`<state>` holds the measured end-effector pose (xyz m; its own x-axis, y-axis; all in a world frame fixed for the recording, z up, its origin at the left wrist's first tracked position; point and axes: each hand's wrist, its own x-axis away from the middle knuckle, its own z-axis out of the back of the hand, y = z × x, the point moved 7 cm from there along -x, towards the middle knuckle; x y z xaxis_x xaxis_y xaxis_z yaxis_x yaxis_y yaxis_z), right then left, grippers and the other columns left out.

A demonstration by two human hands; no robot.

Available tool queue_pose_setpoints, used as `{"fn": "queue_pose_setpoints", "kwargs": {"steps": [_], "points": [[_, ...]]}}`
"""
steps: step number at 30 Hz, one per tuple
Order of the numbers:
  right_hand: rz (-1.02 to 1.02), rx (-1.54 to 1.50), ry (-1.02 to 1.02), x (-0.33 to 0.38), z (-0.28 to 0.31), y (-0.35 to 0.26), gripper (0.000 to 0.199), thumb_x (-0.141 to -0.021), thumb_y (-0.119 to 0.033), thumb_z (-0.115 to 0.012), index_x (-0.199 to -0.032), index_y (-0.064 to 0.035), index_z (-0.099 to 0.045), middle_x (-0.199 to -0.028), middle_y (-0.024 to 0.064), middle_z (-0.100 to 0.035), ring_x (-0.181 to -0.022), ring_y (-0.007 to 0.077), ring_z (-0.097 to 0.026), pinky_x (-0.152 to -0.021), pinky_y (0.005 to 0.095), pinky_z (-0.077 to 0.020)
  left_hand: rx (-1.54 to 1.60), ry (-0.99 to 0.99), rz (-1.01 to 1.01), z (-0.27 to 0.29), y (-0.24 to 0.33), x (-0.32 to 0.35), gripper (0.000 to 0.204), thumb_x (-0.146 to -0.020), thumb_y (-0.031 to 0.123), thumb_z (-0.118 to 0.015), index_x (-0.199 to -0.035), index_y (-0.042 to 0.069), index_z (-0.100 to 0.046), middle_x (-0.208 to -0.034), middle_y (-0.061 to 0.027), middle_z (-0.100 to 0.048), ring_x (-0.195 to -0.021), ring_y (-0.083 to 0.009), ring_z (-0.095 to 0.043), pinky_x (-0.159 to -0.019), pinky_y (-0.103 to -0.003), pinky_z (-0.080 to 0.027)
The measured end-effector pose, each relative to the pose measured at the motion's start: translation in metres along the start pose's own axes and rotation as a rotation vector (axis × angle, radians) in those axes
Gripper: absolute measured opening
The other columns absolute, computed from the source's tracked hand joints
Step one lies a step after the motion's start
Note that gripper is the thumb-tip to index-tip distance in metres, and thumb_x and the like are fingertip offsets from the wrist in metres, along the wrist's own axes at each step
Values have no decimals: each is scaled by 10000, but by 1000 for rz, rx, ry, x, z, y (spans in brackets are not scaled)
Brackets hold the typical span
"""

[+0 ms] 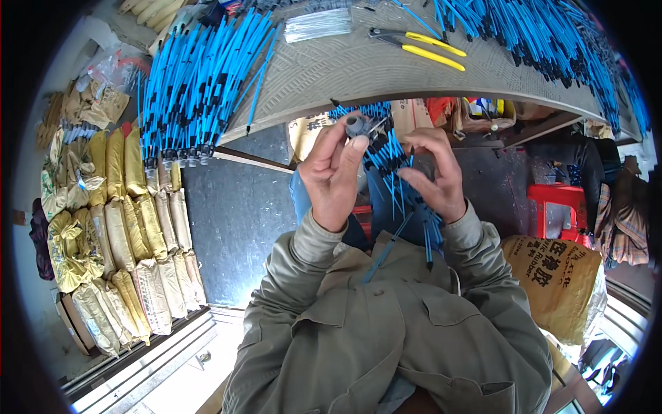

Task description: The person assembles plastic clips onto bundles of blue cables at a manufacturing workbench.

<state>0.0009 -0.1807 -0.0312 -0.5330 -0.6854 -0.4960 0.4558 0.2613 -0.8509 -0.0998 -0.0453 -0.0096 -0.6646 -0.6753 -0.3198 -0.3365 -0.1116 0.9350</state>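
Note:
Between the thumb and fingers of my left hand [329, 169] is a dark grey round fitting [356, 125] with a hollow end. A thin silvery piece [378, 127] sticks out beside it. My right hand [439, 176] is just to the right, its fingers curled and its thumb bent inward around a thin blue rod with a black tip [412, 160]. Many such blue rods with black ends [390, 162] lie in a heap over my lap, below and between both hands. Some loose rods [387, 250] have slid down onto my jacket.
A grey worktop [324, 72] curves across in front, bearing yellow-handled pliers [431, 52], a stack of silvery wires [317, 25] and blue rod bundles [207, 83], [524, 34]. Filled sacks [131, 228] are piled left. A red stool [558, 207] and brown sack [552, 283] stand right.

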Motion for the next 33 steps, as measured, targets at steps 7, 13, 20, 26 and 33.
{"fn": "queue_pose_setpoints", "kwargs": {"steps": [7,13,20,26,33], "points": [[-96,-76,-143,0,17,2,193,-788,8,-644,-974,-3,-594,-946,75,-570,-886,145,-538,-794,261,-433,18,-70,-67,-19,4,-9,298,-853,22,-602,-1136,-54,-554,-975,-43,-557,-886,-79,-505,-774,-190,-394],[-207,-199,-130,-9,19,8,118,-845,-31,-608,-951,12,-579,-894,37,-593,-772,80,-544,-679,198,-428,-8,-128,-64,-23,-2,-14,312,-847,41,-619,-1139,-53,-558,-944,-38,-558,-845,-67,-494,-739,-182,-391],[-197,-166,-183,-19,8,6,125,-849,-58,-616,-944,0,-560,-875,4,-567,-744,51,-507,-654,188,-417,60,-113,-9,-18,-5,-16,319,-846,47,-623,-1141,-55,-559,-939,-35,-562,-839,-67,-493,-741,-188,-393],[-79,72,57,-12,5,-8,198,-823,-58,-647,-982,-17,-537,-847,-11,-531,-721,38,-469,-645,183,-402,31,-95,24,-18,2,-13,311,-846,16,-607,-1142,-63,-551,-975,-49,-561,-896,-87,-507,-789,-203,-399],[7,64,273,-13,3,-10,216,-776,1,-675,-963,-9,-566,-740,25,-552,-648,64,-515,-532,218,-413,51,-122,-18,-16,2,-6,308,-851,10,-590,-1149,-62,-551,-1020,-73,-600,-929,-101,-541,-831,-229,-425]]}}
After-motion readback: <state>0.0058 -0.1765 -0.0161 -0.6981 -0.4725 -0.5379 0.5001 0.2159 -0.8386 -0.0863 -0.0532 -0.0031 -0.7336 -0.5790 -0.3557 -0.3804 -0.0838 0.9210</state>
